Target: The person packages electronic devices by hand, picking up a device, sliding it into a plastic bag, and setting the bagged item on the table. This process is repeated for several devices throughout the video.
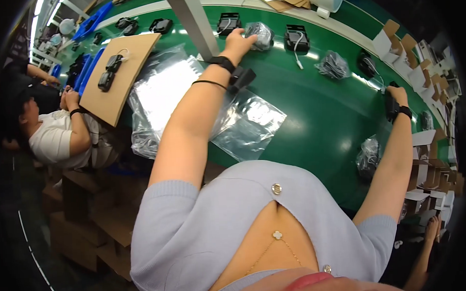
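At the far side of the green table, my left hand [238, 46] grips the edge of a clear plastic bag [259, 36] with a dark item bundled inside. Its fingers are closed on the bag. Out to the right, my right hand [397, 95] is wrapped around a black device [391, 108], partly covered by the fingers. Close beyond that hand lies another black device with a white cable [366, 65]. Under my left wrist sits a black boxy part [242, 79]. Between my hands are a black device with a white plug [296, 39] and a bagged bundle [333, 65].
Flat clear bags [250, 119] lie on the green table [314, 117] below my left arm. A grey post [192, 24] rises beside that arm. Open white cartons [420, 77] line the right edge. A cardboard sheet [105, 93] with black devices and a co-worker [58, 133] are at left.
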A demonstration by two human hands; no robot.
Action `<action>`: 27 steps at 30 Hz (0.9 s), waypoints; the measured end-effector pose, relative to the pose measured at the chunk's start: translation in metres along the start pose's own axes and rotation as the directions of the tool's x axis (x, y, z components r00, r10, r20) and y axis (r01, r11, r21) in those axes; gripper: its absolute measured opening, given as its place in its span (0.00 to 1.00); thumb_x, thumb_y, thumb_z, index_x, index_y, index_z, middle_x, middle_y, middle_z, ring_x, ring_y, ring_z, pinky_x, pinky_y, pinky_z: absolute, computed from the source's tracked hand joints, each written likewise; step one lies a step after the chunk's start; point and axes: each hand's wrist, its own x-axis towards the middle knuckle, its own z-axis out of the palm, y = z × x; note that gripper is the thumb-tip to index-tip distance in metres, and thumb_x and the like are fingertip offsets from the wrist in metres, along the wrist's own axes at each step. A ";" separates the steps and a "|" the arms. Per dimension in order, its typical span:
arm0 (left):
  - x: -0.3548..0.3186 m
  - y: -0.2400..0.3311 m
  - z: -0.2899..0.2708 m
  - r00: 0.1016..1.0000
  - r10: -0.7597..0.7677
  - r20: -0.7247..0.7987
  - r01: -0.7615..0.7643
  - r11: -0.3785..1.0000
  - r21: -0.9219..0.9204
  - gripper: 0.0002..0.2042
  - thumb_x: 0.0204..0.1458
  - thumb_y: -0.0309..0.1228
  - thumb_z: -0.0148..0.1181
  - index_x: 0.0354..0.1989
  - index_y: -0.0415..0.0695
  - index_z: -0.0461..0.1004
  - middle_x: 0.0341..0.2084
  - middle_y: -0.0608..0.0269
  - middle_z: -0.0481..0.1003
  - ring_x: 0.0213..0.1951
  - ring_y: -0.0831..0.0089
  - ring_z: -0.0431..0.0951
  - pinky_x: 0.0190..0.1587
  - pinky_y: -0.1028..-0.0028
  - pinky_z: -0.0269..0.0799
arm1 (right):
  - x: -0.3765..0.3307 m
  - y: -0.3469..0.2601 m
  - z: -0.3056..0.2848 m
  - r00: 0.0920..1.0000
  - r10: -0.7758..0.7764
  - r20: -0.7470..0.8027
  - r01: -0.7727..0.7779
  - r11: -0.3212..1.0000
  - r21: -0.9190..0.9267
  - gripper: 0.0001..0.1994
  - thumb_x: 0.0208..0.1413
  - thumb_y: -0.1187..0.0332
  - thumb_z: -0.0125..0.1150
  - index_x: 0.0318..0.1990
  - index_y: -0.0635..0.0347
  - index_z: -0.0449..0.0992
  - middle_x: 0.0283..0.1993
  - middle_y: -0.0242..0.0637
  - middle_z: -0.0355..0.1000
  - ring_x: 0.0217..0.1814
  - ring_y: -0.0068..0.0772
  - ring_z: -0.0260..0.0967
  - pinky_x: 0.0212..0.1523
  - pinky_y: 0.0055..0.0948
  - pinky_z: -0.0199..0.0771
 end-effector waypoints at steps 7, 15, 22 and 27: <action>-0.084 0.091 -0.027 0.929 0.221 0.297 -0.221 0.975 -0.035 0.25 0.48 0.40 0.60 0.48 0.33 0.68 0.44 0.42 0.70 0.46 0.56 0.72 0.44 0.67 0.72 | -0.126 -0.133 -0.049 0.871 -0.427 -0.243 0.490 0.721 0.490 0.32 0.47 0.56 0.62 0.58 0.65 0.63 0.47 0.44 0.68 0.48 0.32 0.67 0.47 0.28 0.67; -0.208 0.118 -0.071 0.738 0.165 0.654 0.562 0.385 -0.732 0.18 0.53 0.47 0.57 0.45 0.50 0.65 0.38 0.66 0.72 0.40 0.71 0.75 0.39 0.67 0.75 | -0.410 -0.297 -0.016 0.272 -0.906 -0.324 0.927 0.158 0.339 0.36 0.37 0.71 0.66 0.60 0.62 0.61 0.60 0.45 0.61 0.64 0.44 0.56 0.62 0.36 0.56; -0.231 0.080 -0.078 0.790 -0.025 0.612 0.601 0.228 -0.766 0.15 0.54 0.35 0.56 0.47 0.46 0.62 0.38 0.58 0.71 0.38 0.66 0.76 0.37 0.61 0.78 | -0.414 -0.278 -0.014 0.603 -0.720 -0.344 0.507 0.013 0.862 0.22 0.55 0.78 0.53 0.59 0.62 0.64 0.52 0.43 0.69 0.54 0.31 0.67 0.56 0.27 0.63; -0.230 0.069 -0.082 0.847 -0.175 0.502 0.531 0.273 -0.802 0.19 0.53 0.32 0.56 0.51 0.46 0.58 0.41 0.53 0.69 0.39 0.61 0.76 0.36 0.55 0.79 | -0.444 -0.268 -0.014 0.528 -0.765 -0.370 0.736 0.195 0.648 0.19 0.61 0.78 0.46 0.60 0.59 0.64 0.50 0.42 0.72 0.50 0.26 0.69 0.54 0.22 0.65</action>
